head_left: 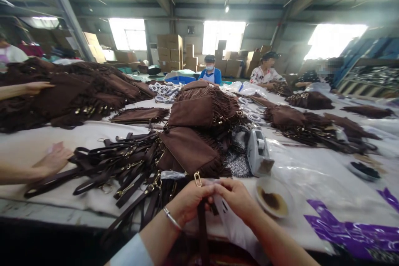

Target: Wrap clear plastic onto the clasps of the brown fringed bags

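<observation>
Close to the table's front edge, my left hand point(190, 201) is closed around a dark brown strap point(202, 232). A gold-coloured link point(197, 179) stands up above its thumb, and the strap hangs down below the fist. My right hand point(235, 197) meets it, fingertips pinched together against the left thumb. From those fingers hangs thin white plastic point(233, 224); what else sits between the fingertips is hidden. Just beyond lies a brown fringed bag point(190, 149) with a zip. More brown straps point(124, 166) with gold clasps are heaped to the left.
A tape dispenser point(258, 151) and a shallow dish of brown liquid point(272, 199) stand on the right. Purple plastic point(358, 228) lies at the right edge. A co-worker's hand point(57, 158) reaches in from the left, near piled brown bags point(62, 91). Other people sit across the table.
</observation>
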Tool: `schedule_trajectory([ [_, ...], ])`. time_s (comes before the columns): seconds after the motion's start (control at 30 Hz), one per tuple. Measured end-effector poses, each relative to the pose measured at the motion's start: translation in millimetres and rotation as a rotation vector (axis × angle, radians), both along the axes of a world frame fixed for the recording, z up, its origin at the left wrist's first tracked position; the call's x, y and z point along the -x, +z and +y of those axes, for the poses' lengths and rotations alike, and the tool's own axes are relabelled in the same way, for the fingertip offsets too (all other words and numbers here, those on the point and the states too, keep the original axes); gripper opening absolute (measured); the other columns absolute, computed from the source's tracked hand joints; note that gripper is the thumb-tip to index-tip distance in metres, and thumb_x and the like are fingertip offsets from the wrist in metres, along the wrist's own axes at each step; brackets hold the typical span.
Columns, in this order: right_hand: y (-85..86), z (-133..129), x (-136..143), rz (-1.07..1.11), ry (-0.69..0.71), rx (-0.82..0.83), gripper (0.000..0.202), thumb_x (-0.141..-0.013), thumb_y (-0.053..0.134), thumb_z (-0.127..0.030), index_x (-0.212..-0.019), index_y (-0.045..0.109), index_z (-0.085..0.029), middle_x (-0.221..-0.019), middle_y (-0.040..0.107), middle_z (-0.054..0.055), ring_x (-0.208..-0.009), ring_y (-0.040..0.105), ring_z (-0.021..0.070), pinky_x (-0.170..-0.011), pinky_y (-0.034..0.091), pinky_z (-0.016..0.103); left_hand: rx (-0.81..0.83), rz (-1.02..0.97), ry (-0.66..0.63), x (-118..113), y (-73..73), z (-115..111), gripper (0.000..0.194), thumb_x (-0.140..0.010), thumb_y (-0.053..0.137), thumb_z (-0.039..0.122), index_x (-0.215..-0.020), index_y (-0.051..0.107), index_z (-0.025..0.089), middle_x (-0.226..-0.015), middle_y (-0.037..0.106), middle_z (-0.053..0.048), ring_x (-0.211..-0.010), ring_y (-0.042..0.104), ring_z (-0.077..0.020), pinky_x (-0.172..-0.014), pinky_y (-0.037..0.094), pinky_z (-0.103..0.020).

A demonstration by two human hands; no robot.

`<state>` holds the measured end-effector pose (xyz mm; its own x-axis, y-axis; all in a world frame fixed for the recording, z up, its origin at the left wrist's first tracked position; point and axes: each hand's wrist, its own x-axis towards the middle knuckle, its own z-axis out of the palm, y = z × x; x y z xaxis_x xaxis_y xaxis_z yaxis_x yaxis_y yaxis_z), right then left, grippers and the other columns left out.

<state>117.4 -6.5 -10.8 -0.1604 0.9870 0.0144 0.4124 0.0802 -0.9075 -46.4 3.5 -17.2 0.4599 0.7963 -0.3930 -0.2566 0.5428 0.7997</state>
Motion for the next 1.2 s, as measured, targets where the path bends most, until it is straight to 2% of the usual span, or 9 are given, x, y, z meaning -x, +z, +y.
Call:
schedule_trajectory([
  [0.1, -5.1, 5.6, 2.8, 0.087, -0.088, 0.092, 0.034, -0.077, 0.062, -0.046, -0.067, 0.071, -0.016, -0.064, 0.067, 0.002, -0.065, 0.057, 0.0171, -0.062, 0.043, 0.026, 0.028, 0.031, 0.034, 4.9, -1.2, -13.9, 0.030, -0.064, 0.078, 0.026, -0.087, 0.063, 0.013, -0.074, 0.064, -0.004, -0.061, 0.058, -0.0120, -0.053, 0.042, -0.021],
  [0.2, -8.6, 2.3, -15.6, 0.170, -0.142, 0.164, 0.033, -0.074, 0.067, -0.047, -0.072, 0.072, -0.015, -0.065, 0.066, 0.002, -0.063, 0.055, 0.0157, -0.061, 0.043, 0.026, 0.030, 0.115, 0.029, 12.7, -8.8, -40.5, 0.028, -0.063, 0.075, 0.019, -0.088, 0.063, 0.016, -0.084, 0.067, -0.005, -0.071, 0.063, -0.0162, -0.065, 0.046, -0.026],
  [0.3, -9.8, -7.0, -33.6, 0.189, -0.164, 0.171, 0.032, -0.074, 0.069, -0.047, -0.071, 0.070, -0.015, -0.066, 0.065, 0.001, -0.064, 0.055, 0.0153, -0.063, 0.042, 0.026, -0.067, 0.212, -0.176, 21.8, -11.9, -66.6, 0.010, -0.072, 0.065, 0.021, -0.081, 0.068, 0.016, -0.077, 0.067, -0.004, -0.068, 0.061, -0.0163, -0.066, 0.044, -0.027],
  [0.4, -7.7, -17.8, -38.5, 0.120, -0.183, 0.171, 0.032, -0.073, 0.069, -0.047, -0.072, 0.070, -0.016, -0.067, 0.066, 0.002, -0.065, 0.056, 0.0162, -0.064, 0.042, 0.027, -0.254, 0.247, -0.312, 28.2, 1.8, -72.7, 0.012, -0.077, 0.061, 0.021, -0.075, 0.072, 0.017, -0.079, 0.069, -0.004, -0.075, 0.060, -0.0182, -0.068, 0.044, -0.026],
  [0.47, -4.8, -24.0, -35.4, 0.072, -0.183, 0.160, 0.031, -0.073, 0.068, -0.047, -0.072, 0.071, -0.016, -0.067, 0.066, 0.002, -0.066, 0.056, 0.0171, -0.063, 0.043, 0.027, -0.357, 0.282, -0.232, 29.1, 18.7, -62.8, 0.010, -0.075, 0.065, 0.021, -0.078, 0.074, 0.018, -0.082, 0.070, -0.005, -0.078, 0.060, -0.0192, -0.068, 0.045, -0.026],
  [0.57, -0.2, -31.0, -27.7, 0.026, -0.161, 0.127, 0.030, -0.074, 0.066, -0.047, -0.069, 0.070, -0.017, -0.064, 0.065, 0.002, -0.065, 0.056, 0.0173, -0.061, 0.043, 0.027, -0.381, 0.274, 0.002, 24.9, 43.4, -38.1, 0.019, -0.073, 0.071, 0.028, -0.086, 0.074, 0.015, -0.074, 0.068, -0.005, -0.064, 0.057, -0.0154, -0.060, 0.044, -0.025],
  [0.67, 2.9, -35.5, -22.4, 0.017, -0.133, 0.122, 0.028, -0.075, 0.066, -0.045, -0.070, 0.071, -0.018, -0.065, 0.066, 0.002, -0.065, 0.057, 0.0174, -0.061, 0.044, 0.027, -0.404, 0.239, 0.207, 16.2, 54.7, -18.7, 0.025, -0.071, 0.075, 0.032, -0.087, 0.073, 0.013, -0.069, 0.066, -0.004, -0.058, 0.054, -0.0125, -0.057, 0.044, -0.024],
  [0.97, -2.1, -40.1, -24.2, 0.133, -0.112, 0.169, 0.025, -0.075, 0.068, -0.041, -0.080, 0.076, -0.018, -0.074, 0.071, 0.003, -0.072, 0.061, 0.0191, -0.067, 0.045, 0.028, -0.592, 0.363, 0.292, -0.4, 31.6, -17.1, 0.017, -0.074, 0.073, 0.027, -0.086, 0.075, 0.016, -0.074, 0.070, -0.004, -0.066, 0.059, -0.0142, -0.062, 0.047, -0.024],
  [1.2, 1.0, -40.4, -21.9, 0.176, -0.081, 0.195, 0.024, -0.074, 0.069, -0.040, -0.076, 0.075, -0.016, -0.070, 0.069, 0.002, -0.069, 0.059, 0.0181, -0.067, 0.043, 0.028, -0.658, 0.400, 0.243, 1.1, 30.7, -21.0, 0.015, -0.077, 0.070, 0.025, -0.086, 0.075, 0.015, -0.078, 0.071, -0.006, -0.070, 0.061, -0.0166, -0.066, 0.048, -0.027],
])
